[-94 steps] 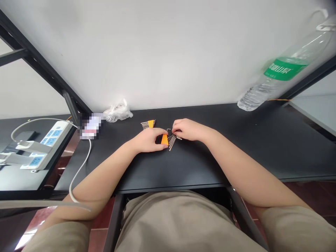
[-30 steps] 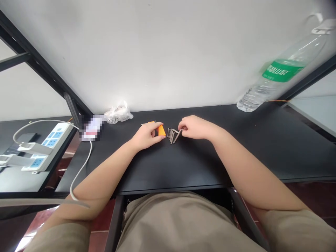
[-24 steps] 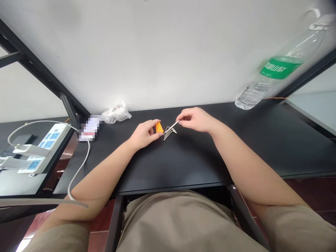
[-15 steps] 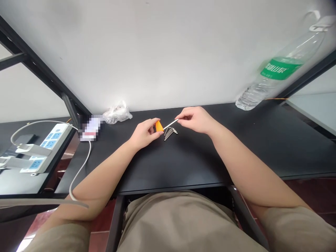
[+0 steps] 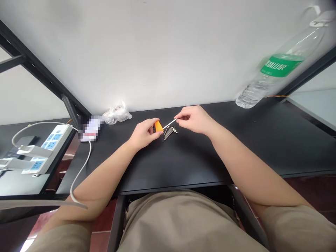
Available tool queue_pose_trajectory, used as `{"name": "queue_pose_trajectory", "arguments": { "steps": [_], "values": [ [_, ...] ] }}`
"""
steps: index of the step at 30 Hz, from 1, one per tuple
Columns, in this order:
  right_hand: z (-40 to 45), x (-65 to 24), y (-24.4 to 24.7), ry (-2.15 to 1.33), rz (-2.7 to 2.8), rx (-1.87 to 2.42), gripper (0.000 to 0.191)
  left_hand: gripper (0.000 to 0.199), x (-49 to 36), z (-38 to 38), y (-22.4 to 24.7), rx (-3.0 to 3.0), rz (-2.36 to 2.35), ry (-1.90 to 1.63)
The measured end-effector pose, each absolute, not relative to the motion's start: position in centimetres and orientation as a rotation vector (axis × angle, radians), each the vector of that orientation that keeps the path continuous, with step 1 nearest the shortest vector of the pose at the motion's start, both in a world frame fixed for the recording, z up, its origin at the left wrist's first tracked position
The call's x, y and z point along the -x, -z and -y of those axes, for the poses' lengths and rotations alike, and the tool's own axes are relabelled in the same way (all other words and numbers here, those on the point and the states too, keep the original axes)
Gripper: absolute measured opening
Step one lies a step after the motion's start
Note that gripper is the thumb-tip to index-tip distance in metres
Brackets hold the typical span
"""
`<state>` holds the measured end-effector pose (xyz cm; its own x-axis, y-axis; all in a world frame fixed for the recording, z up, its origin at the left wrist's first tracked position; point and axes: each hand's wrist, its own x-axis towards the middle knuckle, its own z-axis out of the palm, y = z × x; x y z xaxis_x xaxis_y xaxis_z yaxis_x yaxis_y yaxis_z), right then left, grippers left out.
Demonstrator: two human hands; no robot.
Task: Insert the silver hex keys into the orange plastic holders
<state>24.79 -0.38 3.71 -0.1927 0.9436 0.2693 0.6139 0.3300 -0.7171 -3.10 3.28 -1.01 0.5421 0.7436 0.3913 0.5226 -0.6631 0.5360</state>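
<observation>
Between its thumb and fingers my left hand point(image 5: 145, 133) holds an orange piece point(image 5: 159, 126). My right hand point(image 5: 193, 119) pinches one end of a thin metal rod point(image 5: 169, 124), whose other end meets the lower right side of the orange piece. Several L-shaped metal keys point(image 5: 170, 132) lie in a small pile on the black desk point(image 5: 173, 164), just below the rod and between the hands.
A large clear bottle with a green label point(image 5: 281, 65) stands at the right by the wall. To the left are a crumpled plastic bag point(image 5: 117, 112), a blurred-out packet point(image 5: 91, 128), a white power strip point(image 5: 54, 141) with plugs, and a white cable point(image 5: 88, 159).
My right hand and the rod have moved very slightly to the left. The view has shifted a little; both grips look the same.
</observation>
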Motion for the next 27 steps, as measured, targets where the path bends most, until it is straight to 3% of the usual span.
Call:
{"name": "queue_pose_trajectory", "arguments": {
  "steps": [12, 27],
  "values": [
    [1.3, -20.7, -1.5, -0.569, 2.167, 1.053, 0.028, 0.043, 2.9, -3.3, 1.2, -2.414, -1.095, -0.872],
    [0.3, -22.7, -1.0, -0.309, 2.663, 1.456, 0.013, 0.050, 3.4, -2.9, 1.1, -2.408, -0.983, -0.855]
  ]
}}
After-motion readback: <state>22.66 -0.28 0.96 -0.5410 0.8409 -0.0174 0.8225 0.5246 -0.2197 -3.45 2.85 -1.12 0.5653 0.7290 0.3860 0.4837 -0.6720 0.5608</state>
